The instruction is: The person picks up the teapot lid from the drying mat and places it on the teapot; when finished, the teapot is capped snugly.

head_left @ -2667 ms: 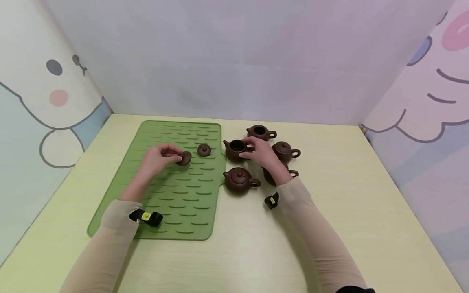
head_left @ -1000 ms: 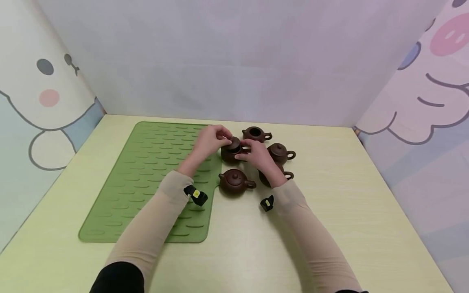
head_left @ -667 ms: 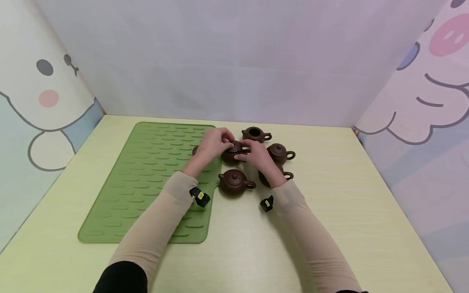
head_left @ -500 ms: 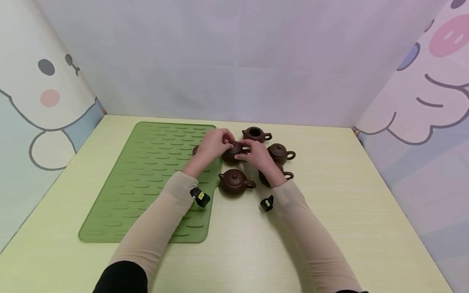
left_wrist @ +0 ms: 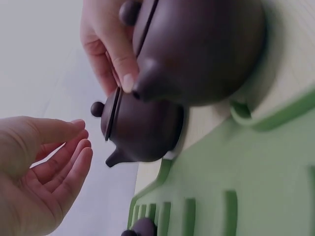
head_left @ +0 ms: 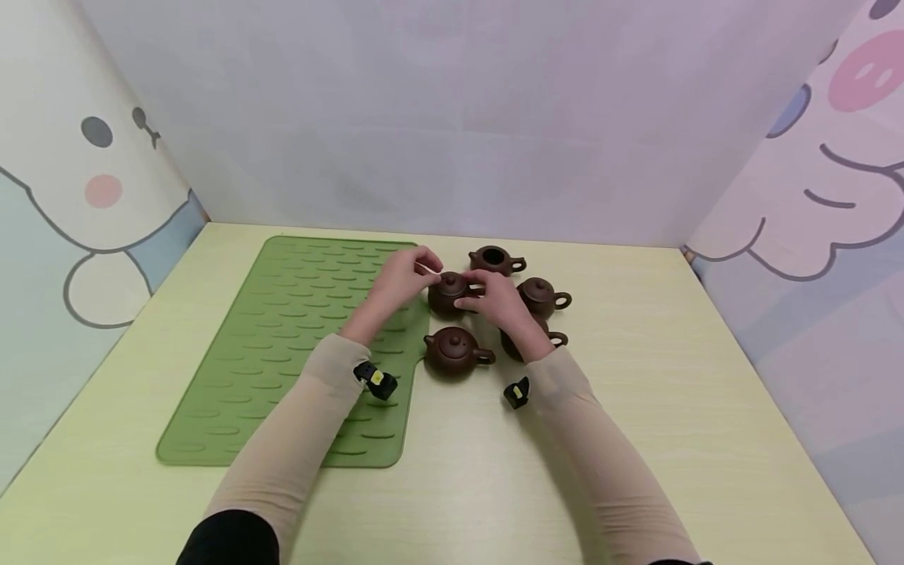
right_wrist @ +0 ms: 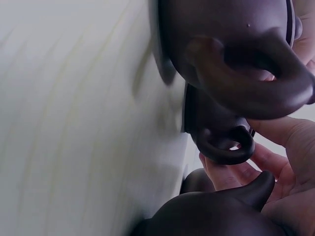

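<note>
A dark brown teapot (head_left: 445, 300), its lid seated on top, stands just beyond the mat's right edge. My right hand (head_left: 500, 302) holds it from the handle side, with thumb and fingers on opposite sides of the body. To the left of this teapot is my left hand (head_left: 397, 284). In the left wrist view, the left hand (left_wrist: 44, 172) has its fingers loosely bent and apart from the lid's round knob (left_wrist: 97, 109). A second lidded teapot (head_left: 452, 353) sits nearer me. On the mat a small loose lid (left_wrist: 143, 228) shows at the left wrist view's lower edge.
A lidless teapot (head_left: 492, 259) stands at the back. To the right are a lidded teapot (head_left: 538, 297) and another teapot (head_left: 512, 345) partly hidden by my right wrist. The green ridged mat (head_left: 282, 377) covers the table's left part. A pale wall (head_left: 452, 157) rises behind.
The left hand carried a lid from over the mat to the teapot and set it on top. It has since let go and drawn slightly left. The right hand stays at the teapot.
</note>
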`<act>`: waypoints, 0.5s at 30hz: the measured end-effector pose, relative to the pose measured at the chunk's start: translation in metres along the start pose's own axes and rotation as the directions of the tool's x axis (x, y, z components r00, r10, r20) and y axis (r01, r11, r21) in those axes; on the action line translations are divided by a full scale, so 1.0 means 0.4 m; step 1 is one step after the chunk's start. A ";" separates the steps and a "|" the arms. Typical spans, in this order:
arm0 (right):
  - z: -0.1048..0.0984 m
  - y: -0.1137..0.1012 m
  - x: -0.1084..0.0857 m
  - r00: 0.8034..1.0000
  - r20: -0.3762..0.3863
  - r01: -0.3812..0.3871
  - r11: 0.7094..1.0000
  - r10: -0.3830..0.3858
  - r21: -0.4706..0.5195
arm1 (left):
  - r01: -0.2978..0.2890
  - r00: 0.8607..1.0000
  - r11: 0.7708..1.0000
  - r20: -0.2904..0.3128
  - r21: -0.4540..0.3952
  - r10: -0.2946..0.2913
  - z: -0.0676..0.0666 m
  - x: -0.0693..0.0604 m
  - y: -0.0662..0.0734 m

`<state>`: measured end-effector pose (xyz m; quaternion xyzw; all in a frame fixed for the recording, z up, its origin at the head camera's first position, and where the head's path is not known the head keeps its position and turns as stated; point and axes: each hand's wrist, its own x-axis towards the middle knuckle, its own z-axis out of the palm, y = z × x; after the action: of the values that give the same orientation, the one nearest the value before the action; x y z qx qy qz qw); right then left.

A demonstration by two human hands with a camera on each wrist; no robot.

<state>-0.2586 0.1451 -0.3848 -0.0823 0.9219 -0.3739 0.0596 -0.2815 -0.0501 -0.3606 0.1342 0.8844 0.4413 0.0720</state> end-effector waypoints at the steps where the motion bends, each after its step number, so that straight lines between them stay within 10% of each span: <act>1: 0.000 0.000 0.000 1.000 0.000 0.001 1.000 -0.001 0.000 | 0.002 1.000 1.000 -0.006 -0.011 -0.002 -0.005 -0.002 -0.004; 15: -0.001 0.001 0.000 1.000 -0.006 -0.003 0.999 0.002 -0.034 | 0.004 0.997 1.000 -0.076 -0.026 -0.006 -0.052 -0.032 -0.064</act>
<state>-0.2587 0.1456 -0.3849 -0.0810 0.9284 -0.3584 0.0560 -0.2788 -0.0847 -0.3684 0.1140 0.8811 0.4571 0.0410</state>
